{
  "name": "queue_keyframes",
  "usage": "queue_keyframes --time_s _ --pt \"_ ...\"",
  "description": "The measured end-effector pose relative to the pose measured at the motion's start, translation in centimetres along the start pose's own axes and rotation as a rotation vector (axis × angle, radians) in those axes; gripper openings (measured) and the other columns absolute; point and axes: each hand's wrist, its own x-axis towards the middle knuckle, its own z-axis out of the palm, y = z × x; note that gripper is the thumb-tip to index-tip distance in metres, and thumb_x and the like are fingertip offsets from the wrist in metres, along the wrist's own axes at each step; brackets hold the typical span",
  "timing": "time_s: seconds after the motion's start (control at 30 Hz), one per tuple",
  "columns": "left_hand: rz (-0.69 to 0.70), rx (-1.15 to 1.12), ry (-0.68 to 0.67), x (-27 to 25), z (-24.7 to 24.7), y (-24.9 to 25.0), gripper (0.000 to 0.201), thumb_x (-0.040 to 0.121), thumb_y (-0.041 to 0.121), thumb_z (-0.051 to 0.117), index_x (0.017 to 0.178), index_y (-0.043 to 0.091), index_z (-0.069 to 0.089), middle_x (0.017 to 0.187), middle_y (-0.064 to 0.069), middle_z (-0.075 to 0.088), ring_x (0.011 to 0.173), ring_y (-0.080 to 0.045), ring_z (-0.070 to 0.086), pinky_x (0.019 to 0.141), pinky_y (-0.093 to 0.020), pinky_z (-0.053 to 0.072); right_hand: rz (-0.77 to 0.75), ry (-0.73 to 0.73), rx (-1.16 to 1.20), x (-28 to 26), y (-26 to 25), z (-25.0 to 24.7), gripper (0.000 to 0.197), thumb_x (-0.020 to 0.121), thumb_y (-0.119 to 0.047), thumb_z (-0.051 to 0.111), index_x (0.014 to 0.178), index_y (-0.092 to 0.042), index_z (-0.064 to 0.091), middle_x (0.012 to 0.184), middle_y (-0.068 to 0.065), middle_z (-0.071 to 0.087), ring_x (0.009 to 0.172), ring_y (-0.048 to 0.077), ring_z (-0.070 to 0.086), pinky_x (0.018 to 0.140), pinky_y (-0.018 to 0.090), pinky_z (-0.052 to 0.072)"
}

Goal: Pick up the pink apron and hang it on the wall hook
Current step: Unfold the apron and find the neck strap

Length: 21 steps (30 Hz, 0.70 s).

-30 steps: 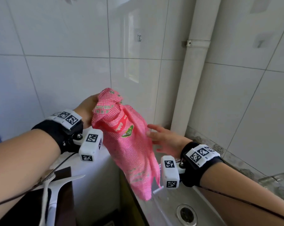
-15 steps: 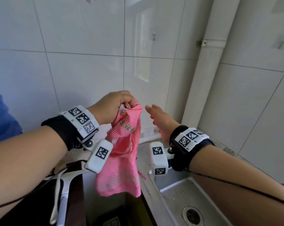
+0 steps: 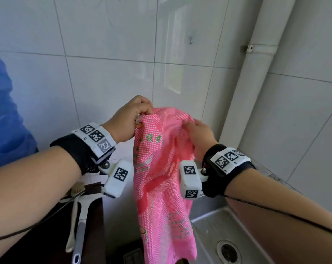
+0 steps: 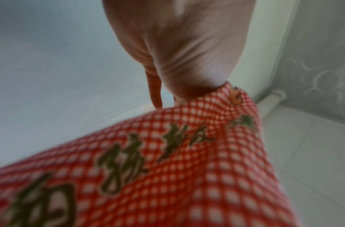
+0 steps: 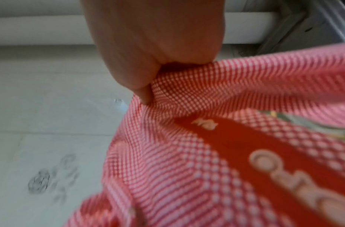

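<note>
The pink checked apron [image 3: 161, 178] with green and red print hangs between my two hands above the sink edge. My left hand [image 3: 131, 119] grips its upper left corner in a fist, and the cloth [image 4: 167, 161] fills the left wrist view below my left hand [image 4: 179, 50]. My right hand [image 3: 198, 133] pinches the upper right part of the cloth, where the right wrist view shows my right hand [image 5: 154, 50] clamped on a fold of the apron [image 5: 216, 138]. A small metal wall hook [image 3: 190, 40] sits on the white tiles, above and a little right of the hands.
A white vertical pipe [image 3: 251, 77] with a clamp runs down the corner to the right of the hook. A steel sink [image 3: 214, 237] with a drain [image 3: 228, 250] lies below right. A white-handled tool [image 3: 81, 216] rests on a dark surface at lower left.
My right hand, open and free half a second ago, now pinches the apron's top edge. The cloth is spread wider between both hands. The view has drifted so the hook sits further right.
</note>
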Motion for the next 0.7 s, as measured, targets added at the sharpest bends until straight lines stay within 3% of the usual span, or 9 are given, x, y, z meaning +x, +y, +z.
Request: queue_keyframes --time_s 0.07,0.17,0.23,0.3,0.37,0.43,0.5,0.57,0.7 --pt "0.12 0.262 0.002 -0.3 -1.1 -1.6 0.028 0.08 -0.01 0.061 0.085 0.018 0.061 0.102 -0.003 0.056 0.09 -0.003 0.054 0.086 -0.005 0.036 -0.01 0.075 0.065 0.2 -0.8 -1.2 0.016 0.096 -0.019 0.053 0.09 -0.014 0.066 0.08 0.001 0.066 0.092 0.025 0.064 0.094 0.046 0.053" --pt "0.078 0.335 0.048 -0.7 -2.0 -2.9 0.027 0.081 -0.008 0.062 0.088 0.018 0.064 0.094 -0.004 0.065 0.084 -0.014 0.059 0.08 -0.021 0.044 -0.019 0.147 0.067 0.5 -1.2 -2.8 0.03 0.1 -0.018 0.044 0.122 -0.004 0.06 0.099 0.003 0.064 0.1 0.022 0.056 0.099 0.038 0.045" --pt "0.021 0.346 0.083 -0.9 -2.1 -3.4 0.024 0.085 -0.006 0.059 0.083 0.018 0.058 0.08 0.001 0.063 0.072 -0.009 0.057 0.067 -0.02 0.043 -0.029 0.166 0.157 0.6 -1.2 -3.2 0.036 0.099 -0.017 0.046 0.131 -0.003 0.053 0.126 0.02 0.062 0.099 0.025 0.055 0.101 0.046 0.046" --pt "-0.054 0.293 0.1 -1.0 -2.2 -4.1 0.011 0.088 -0.003 0.057 0.086 0.008 0.056 0.077 0.001 0.059 0.064 -0.001 0.053 0.056 -0.009 0.039 -0.017 0.197 0.237 0.8 -1.0 -3.6 0.038 0.097 -0.017 0.047 0.132 -0.002 0.051 0.136 0.026 0.055 0.098 0.028 0.056 0.102 0.054 0.046" --pt "-0.113 0.285 0.101 -1.1 -2.4 -4.7 0.003 0.089 -0.001 0.054 0.088 0.002 0.055 0.08 -0.006 0.06 0.066 -0.013 0.052 0.058 -0.016 0.038 0.02 0.238 0.272 1.1 -0.9 -4.1 0.034 0.096 -0.022 0.046 0.126 -0.01 0.055 0.131 0.022 0.058 0.107 0.034 0.06 0.1 0.056 0.046" --pt "-0.161 0.32 0.081 -1.1 -2.5 -5.3 0.011 0.089 0.001 0.051 0.081 0.008 0.055 0.078 -0.006 0.061 0.069 -0.02 0.051 0.061 -0.028 0.038 0.057 0.298 0.296 1.3 -1.0 -4.7 0.03 0.097 -0.027 0.043 0.12 -0.017 0.058 0.119 0.009 0.063 0.108 0.032 0.06 0.098 0.051 0.048" --pt "-0.215 0.342 0.07 -1.1 -2.4 -5.6 0.019 0.09 0.002 0.048 0.079 0.016 0.054 0.076 -0.002 0.061 0.07 -0.021 0.052 0.06 -0.03 0.037 0.053 0.336 0.318 1.5 -1.3 -5.5 0.032 0.099 -0.026 0.04 0.124 -0.017 0.058 0.107 0.002 0.061 0.106 0.027 0.058 0.097 0.048 0.049" --pt "-0.261 0.358 0.056 -1.1 -2.3 -5.9 0.016 0.093 0.006 0.044 0.09 0.015 0.057 0.085 -0.007 0.066 0.075 -0.027 0.057 0.063 -0.033 0.041 0.044 0.355 0.333 1.6 -1.5 -6.1 0.036 0.1 -0.024 0.04 0.13 -0.013 0.056 0.102 0.0 0.06 0.105 0.026 0.057 0.098 0.044 0.048" --pt "-0.324 0.374 0.101 -1.0 -1.9 -6.0 0.022 0.097 0.011 0.037 0.106 0.008 0.056 0.093 -0.022 0.065 0.077 -0.037 0.059 0.064 -0.036 0.042 0.029 0.358 0.322 1.7 -1.4 -6.3 0.037 0.097 -0.027 0.044 0.129 -0.015 0.058 0.117 0.003 0.063 0.11 0.029 0.059 0.098 0.046 0.049"
